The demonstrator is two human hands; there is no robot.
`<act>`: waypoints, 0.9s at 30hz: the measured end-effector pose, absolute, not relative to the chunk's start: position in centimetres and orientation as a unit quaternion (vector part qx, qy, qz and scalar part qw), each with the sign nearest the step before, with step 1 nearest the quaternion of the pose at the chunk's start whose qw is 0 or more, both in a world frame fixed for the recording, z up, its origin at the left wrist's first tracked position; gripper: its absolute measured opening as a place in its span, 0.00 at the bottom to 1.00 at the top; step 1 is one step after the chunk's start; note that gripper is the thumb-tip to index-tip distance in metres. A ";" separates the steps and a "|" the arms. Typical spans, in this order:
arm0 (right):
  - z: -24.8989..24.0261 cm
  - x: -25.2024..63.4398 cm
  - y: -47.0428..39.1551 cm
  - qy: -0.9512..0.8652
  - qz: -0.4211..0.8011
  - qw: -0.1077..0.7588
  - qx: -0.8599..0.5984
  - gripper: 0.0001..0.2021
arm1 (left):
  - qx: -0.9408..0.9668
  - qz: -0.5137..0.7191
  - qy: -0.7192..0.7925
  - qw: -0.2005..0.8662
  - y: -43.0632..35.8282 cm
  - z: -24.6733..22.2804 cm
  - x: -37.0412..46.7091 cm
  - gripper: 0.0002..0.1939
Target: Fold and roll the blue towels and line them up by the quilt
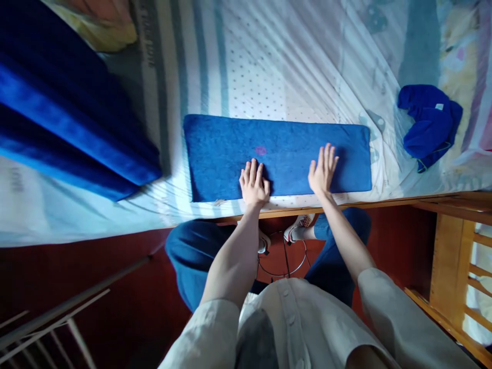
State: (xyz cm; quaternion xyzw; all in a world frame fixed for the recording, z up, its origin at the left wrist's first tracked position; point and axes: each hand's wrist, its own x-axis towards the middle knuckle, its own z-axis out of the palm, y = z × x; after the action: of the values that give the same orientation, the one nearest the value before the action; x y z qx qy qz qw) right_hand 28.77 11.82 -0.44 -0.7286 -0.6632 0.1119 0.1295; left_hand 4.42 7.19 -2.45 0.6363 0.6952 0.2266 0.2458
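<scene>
Towel (219, 148), blue and plush, lies flat in a long rectangle on the striped and dotted bedsheet (257, 92), its long side running beside the front edge of the bed. Small pink mark (260, 150) left of its middle, just beyond the left fingertips; too blurred to read. White label (439, 106) on the crumpled dark-blue garment (426, 128) to the right; print too small to make out. Grey lettering (149, 38) on the sheet, upper left, runs sideways and is not legible.

Left hand (254, 183): palm down on the towel near its front edge, fingers extended and slightly spread, grip open, nothing held. Right hand (323, 169): also laid on the towel, fingers extended and thumb a little apart, grip open and empty.

Edges: narrow strip of sheet shows between towel and wooden bed rail (284, 213). Broad, creased stretch of sheet beyond the far side. Blue draped fabric (77, 107) stands well apart at left, a band of sheet between; garment sits clear of the towel's right end. Person's knees are close to the rail, below the forearms.
</scene>
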 end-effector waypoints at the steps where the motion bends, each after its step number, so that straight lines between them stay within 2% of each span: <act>1: -0.6 25.5 11.8 -0.671 0.153 0.151 -0.710 0.30 | 0.638 0.228 0.695 0.242 7.2 -2.5 4.4 0.32; 4: -1.4 18.9 11.5 -0.665 0.248 0.194 -0.677 0.31 | 0.641 0.236 0.692 0.232 7.1 -2.9 4.4 0.31; 6: -1.9 17.3 11.2 -0.657 0.258 0.196 -0.680 0.30 | 0.644 0.242 0.689 0.229 7.1 -3.2 4.5 0.30; 16: -3.1 17.6 11.1 -0.675 0.161 0.159 -0.702 0.30 | 0.644 0.246 0.683 0.239 6.6 -3.3 4.5 0.31; 21: -4.0 17.8 11.1 -0.683 0.139 0.138 -0.704 0.29 | 0.586 0.290 0.717 0.243 7.6 -2.9 7.8 0.33; 27: -4.7 18.3 11.3 -0.695 0.126 0.115 -0.698 0.29 | 0.653 0.358 0.580 0.331 11.5 -4.2 12.3 0.31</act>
State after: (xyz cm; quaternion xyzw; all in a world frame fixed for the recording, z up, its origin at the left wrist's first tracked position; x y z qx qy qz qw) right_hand 18.26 11.34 -4.69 -0.6983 -0.6953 0.1258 0.1149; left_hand 12.29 11.55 -4.20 0.6531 0.5796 0.3575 0.3312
